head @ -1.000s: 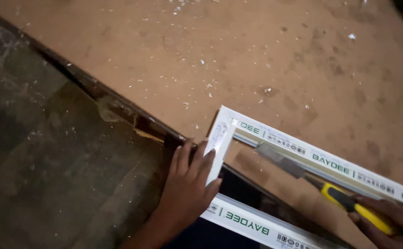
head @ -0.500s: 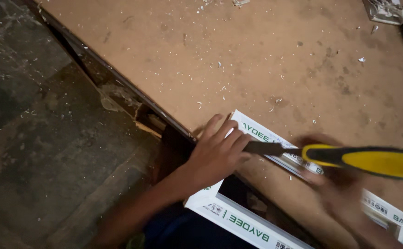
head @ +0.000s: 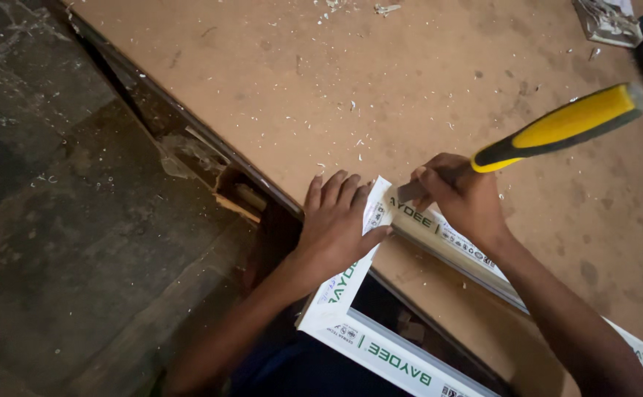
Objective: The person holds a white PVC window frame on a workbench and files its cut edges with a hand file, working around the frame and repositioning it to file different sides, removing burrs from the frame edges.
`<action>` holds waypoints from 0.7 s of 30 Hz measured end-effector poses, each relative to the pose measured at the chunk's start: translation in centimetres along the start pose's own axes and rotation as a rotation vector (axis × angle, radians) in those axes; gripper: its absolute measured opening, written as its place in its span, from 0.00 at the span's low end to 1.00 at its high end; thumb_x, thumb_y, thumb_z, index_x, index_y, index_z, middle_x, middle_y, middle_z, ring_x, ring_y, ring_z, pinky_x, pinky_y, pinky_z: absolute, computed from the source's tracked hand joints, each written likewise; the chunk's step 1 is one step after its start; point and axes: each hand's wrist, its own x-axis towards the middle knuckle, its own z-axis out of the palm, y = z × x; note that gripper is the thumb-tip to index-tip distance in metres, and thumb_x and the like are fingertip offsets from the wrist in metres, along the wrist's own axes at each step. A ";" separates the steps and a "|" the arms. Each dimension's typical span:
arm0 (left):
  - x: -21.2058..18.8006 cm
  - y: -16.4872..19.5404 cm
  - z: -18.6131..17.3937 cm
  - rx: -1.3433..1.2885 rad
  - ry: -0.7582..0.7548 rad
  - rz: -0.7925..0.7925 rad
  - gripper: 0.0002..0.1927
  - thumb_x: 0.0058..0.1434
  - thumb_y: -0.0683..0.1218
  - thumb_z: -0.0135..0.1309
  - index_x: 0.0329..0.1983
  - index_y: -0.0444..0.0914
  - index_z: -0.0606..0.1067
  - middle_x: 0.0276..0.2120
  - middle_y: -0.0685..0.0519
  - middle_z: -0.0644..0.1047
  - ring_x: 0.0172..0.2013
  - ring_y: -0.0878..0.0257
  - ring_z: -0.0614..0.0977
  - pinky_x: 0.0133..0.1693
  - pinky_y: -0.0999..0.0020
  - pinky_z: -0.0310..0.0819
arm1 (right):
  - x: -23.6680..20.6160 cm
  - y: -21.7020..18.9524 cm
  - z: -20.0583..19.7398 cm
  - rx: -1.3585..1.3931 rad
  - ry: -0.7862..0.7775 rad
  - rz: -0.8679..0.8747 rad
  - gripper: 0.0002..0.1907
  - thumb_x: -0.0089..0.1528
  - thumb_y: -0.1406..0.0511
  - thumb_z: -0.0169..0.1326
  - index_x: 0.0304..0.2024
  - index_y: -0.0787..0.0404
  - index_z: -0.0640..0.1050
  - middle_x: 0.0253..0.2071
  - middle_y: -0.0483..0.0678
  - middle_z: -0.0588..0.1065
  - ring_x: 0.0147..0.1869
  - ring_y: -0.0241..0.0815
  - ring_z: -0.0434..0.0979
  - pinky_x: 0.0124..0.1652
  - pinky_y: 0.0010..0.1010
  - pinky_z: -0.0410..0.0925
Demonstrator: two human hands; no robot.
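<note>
Pressing flat with fingers spread, the left hand still pins the corner of the white window frame, which lies on the brown board with one side overhanging the board's edge. The right hand has shifted since half a second ago: then it blurred low along the frame's rail, and now it is closed round the chisel near the blade end, the yellow-and-black handle angling up and away from the knuckles. The blade tip sits just beside the left thumb at the frame's corner joint. Judged from this, the work has moved to the corner itself.
</note>
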 end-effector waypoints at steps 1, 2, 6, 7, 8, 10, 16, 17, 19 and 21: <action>-0.1 -0.1 0.1 -0.003 -0.003 -0.004 0.41 0.61 0.66 0.54 0.65 0.30 0.67 0.63 0.38 0.67 0.68 0.43 0.60 0.67 0.35 0.40 | 0.3 0.1 0.1 -0.030 -0.011 -0.025 0.07 0.68 0.70 0.51 0.40 0.73 0.75 0.34 0.56 0.81 0.32 0.39 0.83 0.34 0.29 0.76; -0.1 -0.1 0.2 -0.013 0.005 -0.004 0.41 0.61 0.65 0.53 0.65 0.31 0.68 0.63 0.38 0.68 0.69 0.43 0.60 0.67 0.36 0.40 | 0.5 0.2 0.1 -0.007 -0.028 -0.030 0.07 0.68 0.70 0.51 0.40 0.72 0.75 0.34 0.55 0.81 0.32 0.39 0.83 0.34 0.29 0.77; -0.2 -0.2 0.2 -0.044 0.040 -0.007 0.41 0.61 0.65 0.53 0.66 0.31 0.68 0.63 0.39 0.68 0.69 0.43 0.61 0.68 0.36 0.40 | 1.0 0.4 0.7 0.002 -0.065 -0.060 0.07 0.68 0.69 0.51 0.40 0.72 0.75 0.34 0.53 0.82 0.32 0.37 0.82 0.34 0.27 0.76; -0.2 -0.2 0.1 -0.052 0.051 -0.004 0.41 0.61 0.65 0.54 0.66 0.31 0.68 0.63 0.39 0.69 0.69 0.43 0.61 0.68 0.35 0.40 | 1.0 0.3 0.8 -0.021 -0.064 -0.070 0.08 0.68 0.69 0.51 0.40 0.71 0.75 0.34 0.52 0.82 0.32 0.37 0.82 0.35 0.27 0.76; -0.2 -0.3 0.1 -0.051 0.044 -0.003 0.41 0.61 0.65 0.54 0.66 0.31 0.68 0.63 0.39 0.69 0.69 0.43 0.61 0.68 0.35 0.40 | 1.0 0.2 1.0 -0.037 -0.066 -0.061 0.08 0.68 0.69 0.52 0.39 0.71 0.75 0.33 0.52 0.82 0.32 0.37 0.82 0.34 0.27 0.75; -0.2 -0.3 0.0 -0.048 0.031 0.000 0.41 0.61 0.65 0.54 0.66 0.31 0.68 0.63 0.38 0.68 0.69 0.44 0.61 0.68 0.35 0.40 | 1.1 0.0 1.2 -0.068 -0.071 -0.047 0.09 0.68 0.69 0.52 0.38 0.71 0.75 0.31 0.52 0.80 0.31 0.37 0.81 0.33 0.27 0.74; -0.2 -0.3 0.0 -0.043 0.024 -0.005 0.41 0.61 0.65 0.54 0.65 0.31 0.68 0.63 0.38 0.68 0.69 0.44 0.61 0.68 0.35 0.40 | 1.4 -0.3 1.2 -0.083 -0.072 -0.046 0.08 0.68 0.68 0.53 0.37 0.70 0.76 0.30 0.51 0.81 0.31 0.36 0.81 0.33 0.27 0.74; -0.1 -0.3 0.0 -0.043 0.019 -0.008 0.41 0.61 0.65 0.54 0.65 0.30 0.68 0.63 0.38 0.68 0.69 0.44 0.61 0.68 0.35 0.40 | 1.6 -0.3 1.1 -0.111 -0.080 -0.044 0.09 0.68 0.68 0.53 0.37 0.70 0.76 0.30 0.51 0.81 0.30 0.36 0.81 0.32 0.27 0.74; -0.1 -0.2 0.1 -0.041 0.009 -0.012 0.41 0.61 0.66 0.54 0.64 0.30 0.68 0.63 0.37 0.68 0.68 0.43 0.61 0.67 0.35 0.40 | 1.8 -0.2 1.1 -0.166 -0.094 -0.039 0.09 0.68 0.68 0.53 0.37 0.70 0.75 0.29 0.52 0.80 0.29 0.37 0.81 0.32 0.27 0.73; -0.1 -0.2 0.1 -0.032 0.007 -0.015 0.40 0.61 0.65 0.54 0.64 0.30 0.69 0.63 0.38 0.68 0.68 0.44 0.61 0.68 0.36 0.40 | 2.1 0.0 1.1 -0.107 -0.098 -0.037 0.09 0.68 0.68 0.54 0.36 0.71 0.75 0.29 0.52 0.80 0.29 0.37 0.80 0.30 0.28 0.73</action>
